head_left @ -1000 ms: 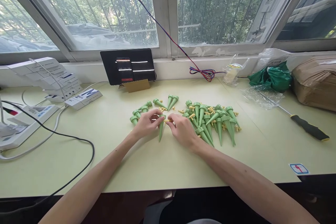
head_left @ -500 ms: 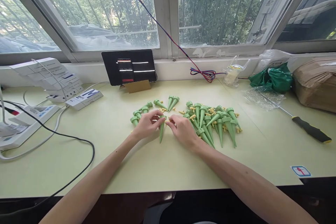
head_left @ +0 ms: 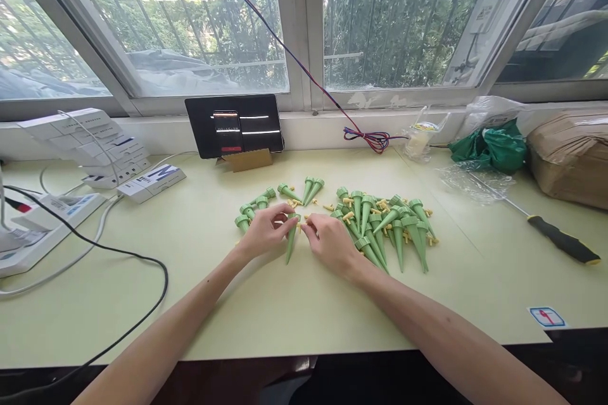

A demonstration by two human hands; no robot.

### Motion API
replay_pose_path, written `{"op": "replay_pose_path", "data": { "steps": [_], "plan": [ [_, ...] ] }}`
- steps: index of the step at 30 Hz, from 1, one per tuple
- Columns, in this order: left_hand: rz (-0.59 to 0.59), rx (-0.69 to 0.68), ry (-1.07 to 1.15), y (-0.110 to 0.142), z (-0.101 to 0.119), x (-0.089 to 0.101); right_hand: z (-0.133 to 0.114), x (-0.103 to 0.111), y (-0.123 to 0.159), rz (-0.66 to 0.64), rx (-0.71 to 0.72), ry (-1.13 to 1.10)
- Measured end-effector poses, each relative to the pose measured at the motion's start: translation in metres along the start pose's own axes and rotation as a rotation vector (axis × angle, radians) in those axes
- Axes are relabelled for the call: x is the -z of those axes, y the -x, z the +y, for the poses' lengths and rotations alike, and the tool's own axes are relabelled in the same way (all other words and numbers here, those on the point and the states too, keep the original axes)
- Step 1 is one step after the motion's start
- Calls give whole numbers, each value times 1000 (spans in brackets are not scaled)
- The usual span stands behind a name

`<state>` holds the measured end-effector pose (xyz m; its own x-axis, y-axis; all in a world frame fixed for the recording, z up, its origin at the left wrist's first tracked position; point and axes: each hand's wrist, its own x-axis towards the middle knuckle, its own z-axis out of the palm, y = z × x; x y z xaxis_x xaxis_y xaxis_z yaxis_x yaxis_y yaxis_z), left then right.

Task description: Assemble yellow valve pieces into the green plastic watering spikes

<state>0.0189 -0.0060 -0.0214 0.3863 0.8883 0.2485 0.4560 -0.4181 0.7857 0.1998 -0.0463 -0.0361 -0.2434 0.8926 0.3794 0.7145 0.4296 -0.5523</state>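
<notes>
My left hand (head_left: 266, 229) is closed on a green plastic plant watering spike (head_left: 290, 245), its ribbed cap between thumb and fingers and its tip pointing down. Facing it, my right hand (head_left: 330, 242) pinches a small yellow valve (head_left: 299, 226) at the side of the spike's cap. My fingers partly cover the valve, so I cannot tell how deep it sits. Right of my right hand lies a pile of green spikes (head_left: 399, 242) mixed with small yellow valves (head_left: 348, 216). Several more spikes (head_left: 242, 223) lie beyond and left of my left hand.
A tablet (head_left: 235, 125) leans at the back on a cardboard stand. White boxes (head_left: 102, 145) and a power strip (head_left: 52, 228) with cables lie left. At right are a screwdriver (head_left: 563, 239), a green plastic bag (head_left: 494, 147) and a brown package (head_left: 570, 152).
The spike in my left hand has tilted slightly, its tip shifting a little left and nearer to me. Both hands keep their grips; the view has shifted slightly.
</notes>
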Motion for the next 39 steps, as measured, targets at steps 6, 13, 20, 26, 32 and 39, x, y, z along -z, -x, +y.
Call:
{"op": "replay_pose_path", "data": {
  "steps": [6, 13, 20, 26, 32, 39],
  "plan": [
    [-15, 18, 3, -1, 1, 1, 0, 0, 1, 6, 6, -37],
    [-14, 11, -26, -1, -5, 0, 1, -2, -1, -15, -13, -5],
    [-10, -5, -16, -1, -4, 1, 2, -2, 0, -23, -4, -23],
    [2, -11, -25, 0, -1, 1, 3, -4, 0, -34, -13, -10],
    [6, -14, -30, 0, -3, 1, 4, -3, 0, -52, -41, -22],
    [8, -25, -33, 1, -5, 0, 6, -5, 1, -54, -11, -22]
  ]
}}
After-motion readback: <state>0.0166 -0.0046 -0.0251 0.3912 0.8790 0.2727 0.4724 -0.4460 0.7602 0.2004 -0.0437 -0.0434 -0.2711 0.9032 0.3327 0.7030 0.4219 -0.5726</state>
